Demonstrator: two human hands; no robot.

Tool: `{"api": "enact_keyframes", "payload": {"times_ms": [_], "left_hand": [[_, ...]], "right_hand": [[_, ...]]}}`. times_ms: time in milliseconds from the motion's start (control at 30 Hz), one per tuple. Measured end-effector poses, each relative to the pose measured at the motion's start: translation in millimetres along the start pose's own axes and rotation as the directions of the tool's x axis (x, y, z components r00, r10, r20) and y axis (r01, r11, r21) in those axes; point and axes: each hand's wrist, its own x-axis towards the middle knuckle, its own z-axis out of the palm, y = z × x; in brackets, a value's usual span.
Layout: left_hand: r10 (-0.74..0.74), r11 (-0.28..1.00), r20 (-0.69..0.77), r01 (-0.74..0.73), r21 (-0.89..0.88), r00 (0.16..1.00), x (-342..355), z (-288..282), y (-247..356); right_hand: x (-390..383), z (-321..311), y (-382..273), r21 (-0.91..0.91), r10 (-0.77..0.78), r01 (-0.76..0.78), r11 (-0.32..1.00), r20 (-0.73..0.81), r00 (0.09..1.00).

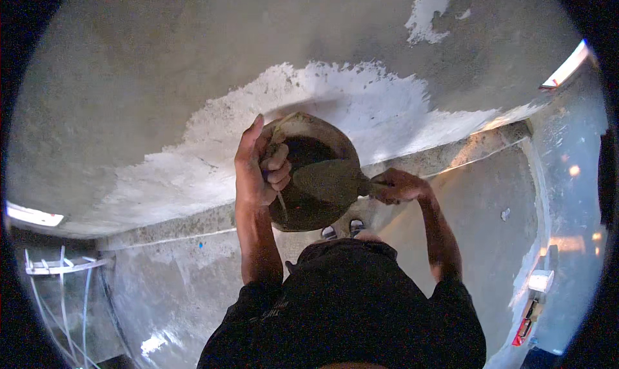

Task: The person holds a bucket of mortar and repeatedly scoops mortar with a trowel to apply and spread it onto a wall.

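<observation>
- Grey wall with a white plaster patch stands in front.
- Left hand fingers curl tight on the pan rim.
- Right hand grips the trowel, its blade lying inside the pan.
- Risk: the tilted pan may spill mortar on the floor.

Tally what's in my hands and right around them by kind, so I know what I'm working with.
Round pans of dark mortar: 1, the pan, its rim in the left hand.
Trowels: 1, the trowel, blade over the pan, handle in the right hand.
White plaster patches on the grey wall: 2, a large patch and a small patch.
Total: 4
</observation>
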Motion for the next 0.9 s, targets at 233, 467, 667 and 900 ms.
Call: {"api": "enact_keyframes", "payload": {"times_ms": [233, 467, 667, 900], "left_hand": [[0.045, 0.997, -0.106, -0.037, 0.074, 0.993, 11.9, 6.7, -7.9], [0.043, 0.997, -0.137, -0.034, 0.072, 0.990, 19.6, 10.0, -11.7], [0.070, 0.996, -0.098, -0.064, 0.063, 0.993, 18.3, 8.0, -8.5], [0.057, 0.997, -0.101, -0.052, 0.054, 0.993, 19.6, 11.1, -5.3]], "right_hand": [[-22.9, 24.7, 69.4, 0.634, -0.404, 0.537, 0.556, -0.359, 0.841], [-14.4, -7.9, 16.1, 0.429, 0.045, 0.610, 0.666, -0.840, 0.541], [34.1, -49.1, 30.4, 0.242, 0.012, 0.838, 0.489, -0.962, 0.271], [82.6, -93.2, 29.0, -0.011, 0.006, 0.722, 0.692, -1.000, -0.020]]}}
